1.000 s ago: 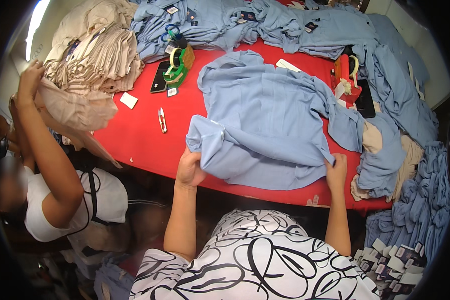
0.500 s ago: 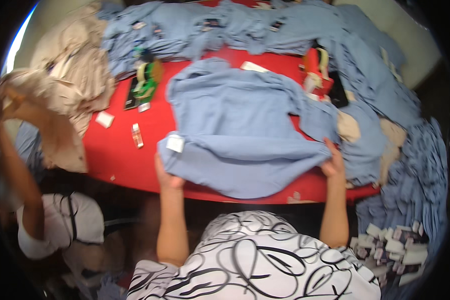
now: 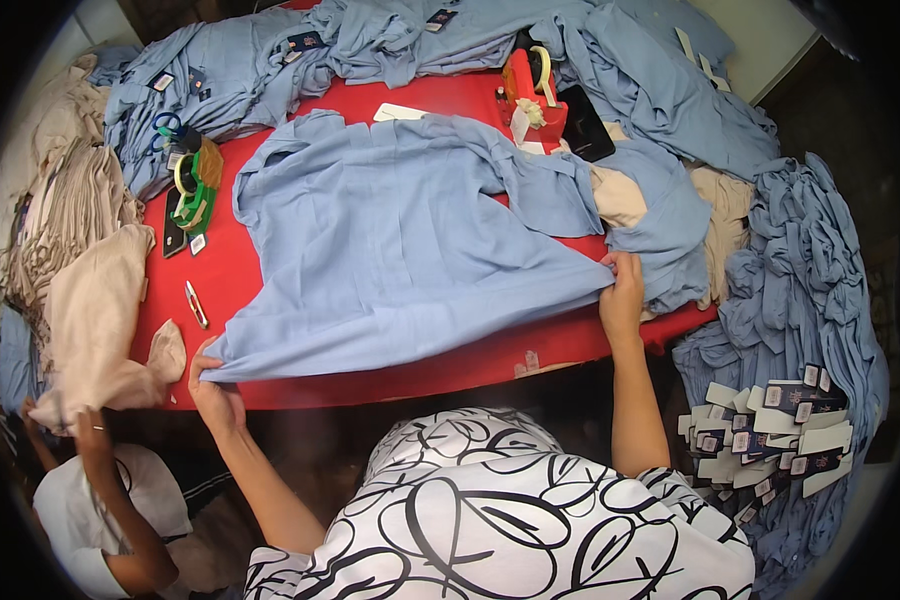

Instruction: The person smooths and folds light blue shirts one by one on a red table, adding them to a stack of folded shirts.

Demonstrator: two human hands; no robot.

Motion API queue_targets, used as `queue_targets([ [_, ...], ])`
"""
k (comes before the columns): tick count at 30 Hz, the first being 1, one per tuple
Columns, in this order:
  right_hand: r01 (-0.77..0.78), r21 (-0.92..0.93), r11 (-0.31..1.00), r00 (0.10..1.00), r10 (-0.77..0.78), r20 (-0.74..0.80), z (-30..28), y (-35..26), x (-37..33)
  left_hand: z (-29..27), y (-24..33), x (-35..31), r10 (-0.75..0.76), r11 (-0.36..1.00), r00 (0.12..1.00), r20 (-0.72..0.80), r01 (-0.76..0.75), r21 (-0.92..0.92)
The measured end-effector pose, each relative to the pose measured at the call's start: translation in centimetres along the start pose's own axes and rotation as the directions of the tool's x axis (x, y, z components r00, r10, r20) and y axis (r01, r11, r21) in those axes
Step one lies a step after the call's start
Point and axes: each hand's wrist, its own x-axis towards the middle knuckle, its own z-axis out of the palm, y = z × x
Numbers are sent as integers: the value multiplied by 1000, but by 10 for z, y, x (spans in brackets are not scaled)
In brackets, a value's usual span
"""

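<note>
A light blue shirt (image 3: 390, 240) lies spread over the red tabletop, its near edge stretched between my two hands. At the near left corner, my left hand (image 3: 215, 385) is closed on the cloth. My right hand (image 3: 622, 285) pinches the opposite near corner. One sleeve (image 3: 550, 190) of the shirt reaches out to the right. Beyond the shirt, a white card (image 3: 400, 112) sits next to its far edge.
Thread snips (image 3: 197, 305), a green tape dispenser (image 3: 198, 185) and a phone (image 3: 175, 222) lie left; a red tape dispenser (image 3: 535, 100) stands back right. Blue garments (image 3: 220, 75) line the far side. Tagged garments (image 3: 805, 290) hang right. A co-worker (image 3: 120, 500) handles beige cloth (image 3: 100, 310).
The shirt's near edge has been pulled straighter and lower, and the white tag at its left corner no longer shows. The view has shifted. The co-worker's beige cloth has come down.
</note>
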Motion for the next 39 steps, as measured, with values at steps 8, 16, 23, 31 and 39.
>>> queue_targets([
  [8, -154, 219, 964, 752, -29, 659, -33, -8, -43, -31, 19, -45, -199, 74, 941, 275, -265, 961],
  [16, -523, 179, 834, 399, 54, 915, -47, 2, -35, 244, -61, -109, 24, 632, 538, 843, -661, 404],
  [23, -806, 384, 450, 582, 483, 655, -10, -9, -51, 299, -151, -138, -61, 437, 173, 983, -881, 182],
  [31, -451, 148, 880, 857, 382, 346, 32, 16, -63, 281, -143, -124, -43, 406, 200, 979, -892, 200],
  [39, -115, -254, 960, 923, 198, 330, 31, -57, -36, 47, -61, -25, 342, -259, 933, 112, -21, 966],
])
